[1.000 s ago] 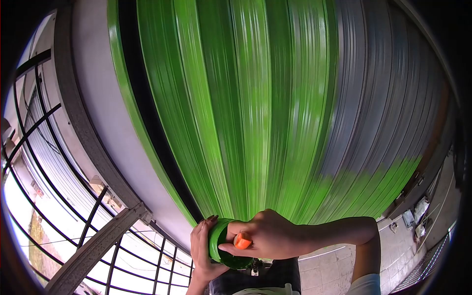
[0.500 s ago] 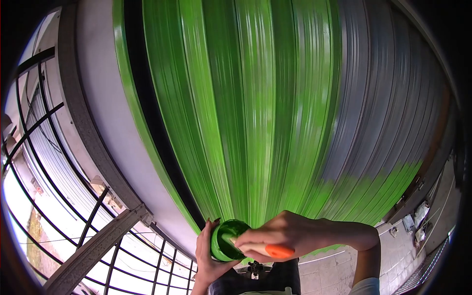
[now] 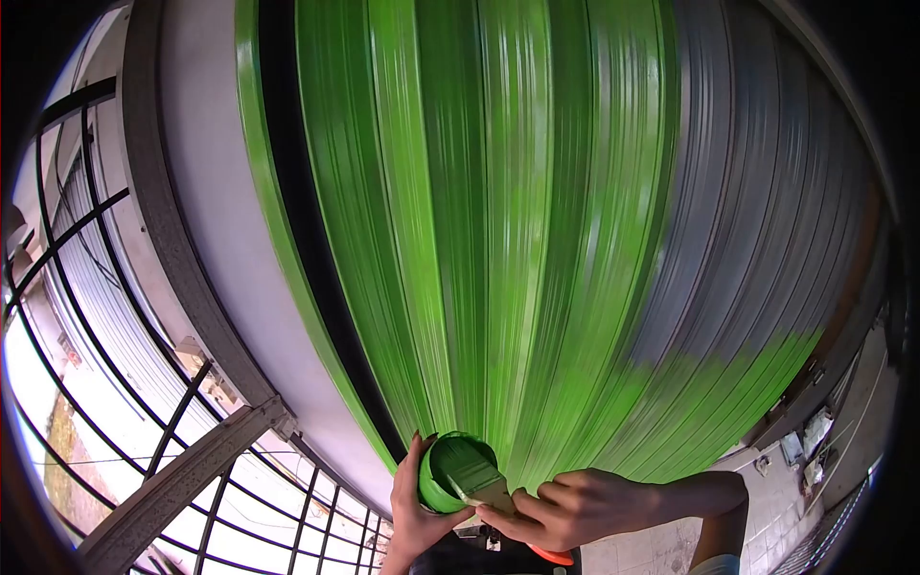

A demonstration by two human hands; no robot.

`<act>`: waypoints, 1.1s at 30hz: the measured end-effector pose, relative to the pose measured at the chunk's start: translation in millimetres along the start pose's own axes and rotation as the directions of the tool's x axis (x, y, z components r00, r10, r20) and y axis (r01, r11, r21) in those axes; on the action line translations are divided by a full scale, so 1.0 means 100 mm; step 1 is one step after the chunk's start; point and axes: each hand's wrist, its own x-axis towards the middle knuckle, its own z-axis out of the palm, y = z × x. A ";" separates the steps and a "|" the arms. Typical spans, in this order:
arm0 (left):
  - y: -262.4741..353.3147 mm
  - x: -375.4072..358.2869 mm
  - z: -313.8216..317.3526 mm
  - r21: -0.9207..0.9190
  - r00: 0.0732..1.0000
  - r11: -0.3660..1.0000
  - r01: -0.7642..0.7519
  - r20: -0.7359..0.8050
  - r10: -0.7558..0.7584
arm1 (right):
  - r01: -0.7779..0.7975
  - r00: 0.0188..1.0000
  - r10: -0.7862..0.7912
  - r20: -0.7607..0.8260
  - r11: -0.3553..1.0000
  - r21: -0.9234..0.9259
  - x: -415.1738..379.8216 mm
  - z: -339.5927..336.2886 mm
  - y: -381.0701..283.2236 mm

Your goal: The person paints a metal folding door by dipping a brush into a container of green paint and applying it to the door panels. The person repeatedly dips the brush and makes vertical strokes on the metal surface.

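Fingers of the right hand [image 3: 575,508] pinch a paintbrush [image 3: 476,476] near its ferrule, the orange handle [image 3: 551,555] poking out below the palm, and the green-loaded bristles lie across the open mouth of a small paint can [image 3: 443,473]. Touching that can from the far side is the left hand [image 3: 414,513], wrapped around its green-smeared wall with the thumb up along the rim and dark-painted nails showing, so both hands are closed on what they carry and sit close together at the bottom of the view. Just above the can rises a ribbed roller shutter [image 3: 498,240], glossy green over most of its slats; up and to the right of the right hand a grey unpainted patch [image 3: 757,211] meets the green along a ragged edge. To the left of the left hand runs a pale grey frame [image 3: 220,259] beside the shutter, and further left a dark metal window grille [image 3: 115,383] with bright daylight behind. Beyond the right forearm lies a tiled floor [image 3: 661,537].
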 end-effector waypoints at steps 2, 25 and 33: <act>-0.09 -0.02 0.05 0.006 0.999 1.000 0.020 -0.035 -0.020 | -0.036 0.996 0.051 -0.071 0.979 0.201 -0.04 0.09 0.04; -1.13 0.27 0.38 0.101 0.951 0.992 0.074 -0.306 -0.040 | -0.109 0.992 0.099 0.079 0.985 0.131 0.75 0.59 1.50; -1.13 -0.13 0.19 0.073 0.946 0.981 0.177 -0.286 -0.150 | -0.037 0.862 0.021 0.506 0.999 0.021 0.52 2.53 1.42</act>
